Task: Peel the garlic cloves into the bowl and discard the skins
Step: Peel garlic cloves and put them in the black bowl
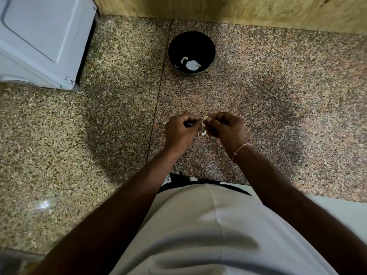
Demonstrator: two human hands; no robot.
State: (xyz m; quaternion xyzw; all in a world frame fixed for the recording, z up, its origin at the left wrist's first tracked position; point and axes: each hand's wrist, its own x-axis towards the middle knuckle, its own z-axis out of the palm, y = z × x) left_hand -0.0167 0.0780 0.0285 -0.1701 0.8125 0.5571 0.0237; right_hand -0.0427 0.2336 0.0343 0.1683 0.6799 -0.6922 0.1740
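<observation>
Both hands meet over the near middle of the granite counter (258,86): the right hand (226,129) pinches a garlic clove (206,118) at its fingertips, while the left hand (181,132) has its fingers curled, pinching a strip of skin (203,125) beside the clove. Straight ahead on the far side, well apart from both, sits the black bowl (191,39), holding a few pale pieces. Judging by that, the right hand has the clove to carry forward, though its long axis is too small to tell.
</observation>
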